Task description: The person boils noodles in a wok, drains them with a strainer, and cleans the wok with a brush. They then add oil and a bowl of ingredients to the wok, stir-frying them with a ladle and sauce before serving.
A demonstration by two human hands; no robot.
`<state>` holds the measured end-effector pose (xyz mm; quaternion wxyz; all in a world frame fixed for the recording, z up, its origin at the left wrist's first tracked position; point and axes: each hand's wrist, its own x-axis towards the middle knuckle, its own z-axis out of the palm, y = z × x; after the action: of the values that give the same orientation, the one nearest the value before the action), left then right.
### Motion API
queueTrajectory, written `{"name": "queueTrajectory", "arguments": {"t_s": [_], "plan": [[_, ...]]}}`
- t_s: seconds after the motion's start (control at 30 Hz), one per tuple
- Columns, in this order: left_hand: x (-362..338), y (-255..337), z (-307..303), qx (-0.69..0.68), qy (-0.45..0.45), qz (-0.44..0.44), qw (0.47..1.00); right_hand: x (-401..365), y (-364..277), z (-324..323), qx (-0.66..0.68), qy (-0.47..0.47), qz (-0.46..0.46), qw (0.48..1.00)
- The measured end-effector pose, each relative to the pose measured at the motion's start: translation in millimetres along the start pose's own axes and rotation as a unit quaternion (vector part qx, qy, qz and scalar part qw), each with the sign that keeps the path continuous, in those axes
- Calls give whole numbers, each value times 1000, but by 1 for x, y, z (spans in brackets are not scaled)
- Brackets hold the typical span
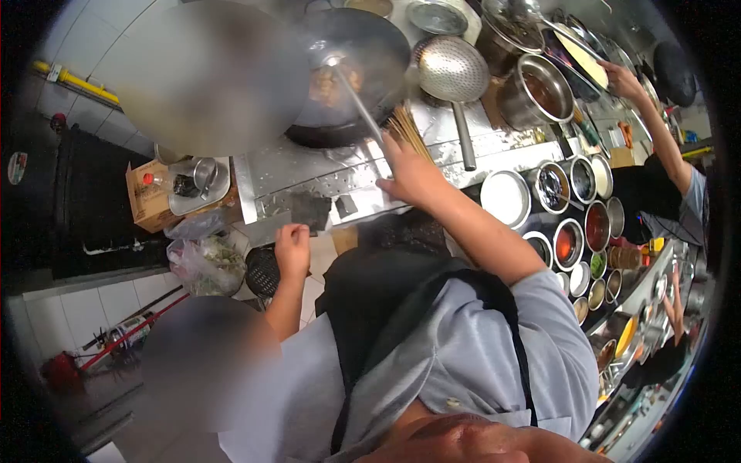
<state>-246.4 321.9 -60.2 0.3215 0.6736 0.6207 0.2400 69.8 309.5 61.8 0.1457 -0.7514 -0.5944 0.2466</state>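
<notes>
My right hand [413, 171] grips the handle of a long metal ladle [356, 100], with the thumb held away from it. The ladle's head reaches into a large dark wok [382, 54], among brownish food pieces [336, 83] partly veiled by steam. Low by the front edge of the steel counter, my left hand [292, 245] has its fingers curled in, and no object shows in them. A dark cloth-like piece [311, 210] lies on the counter just above that hand. Bamboo sticks [407, 133] lie beside the wok, close to my right hand.
Right of the wok are a perforated strainer [454, 69] and a steel pot [536, 91] of brown liquid. Several seasoning containers [505, 199] line the right side. Two other people work there, one person's hand [622, 80] holding a long handle. Plastic bags [204, 266] sit lower left.
</notes>
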Motion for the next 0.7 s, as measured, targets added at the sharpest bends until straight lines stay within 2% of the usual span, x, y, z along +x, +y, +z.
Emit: {"name": "queueTrajectory", "arguments": {"t_s": [0.03,0.07,0.13,0.17,0.2,0.23,0.27,0.3,0.33,0.37,0.4,0.43,0.47,0.53,0.57,0.6,0.63,0.67,0.7], "plan": [[6,-18,-4,38,46,-24,998,29,2,16,-25,-25,20,999],[12,-35,-6,36,45,-25,998,48,0,13,-27,-26,20,999],[26,-59,-6,50,31,-50,997,76,-1,7,79,-102,129,983],[32,-62,-11,45,26,-41,998,82,14,23,78,-93,137,983],[36,-61,-13,38,-8,-72,997,84,42,49,-24,101,-9,995],[37,-59,-14,30,-45,-102,993,78,61,60,-135,283,-153,937],[36,-58,-17,3,-57,-120,991,52,41,33,12,224,-95,970],[36,-60,-17,-24,-76,-131,988,24,12,-6,60,137,-25,988],[40,-90,-7,-90,-111,-166,976,22,17,-18,136,-22,113,984],[39,-92,-4,-95,-100,-115,984,12,16,-35,197,-39,117,973],[42,-92,-5,-104,-137,-103,980,15,28,-29,162,-52,122,978],[49,-125,7,-98,-130,-83,983,12,25,-44,168,-21,52,984],[61,-163,19,-146,-129,-35,980,23,25,-47,164,-49,93,981],[58,-113,-4,40,-144,30,988,58,47,-14,80,-25,62,995],[71,-124,5,43,-147,46,987,60,48,-16,75,-17,60,995],[81,-164,17,9,-151,22,988,55,46,-19,82,-11,58,995],[92,-179,25,-25,-157,-5,987,48,46,-23,89,-7,56,994],[96,-172,27,26,-146,-15,989,40,52,-24,92,2,61,994],[100,-165,32,27,-150,-8,988,32,60,-24,124,17,3,992]]}}
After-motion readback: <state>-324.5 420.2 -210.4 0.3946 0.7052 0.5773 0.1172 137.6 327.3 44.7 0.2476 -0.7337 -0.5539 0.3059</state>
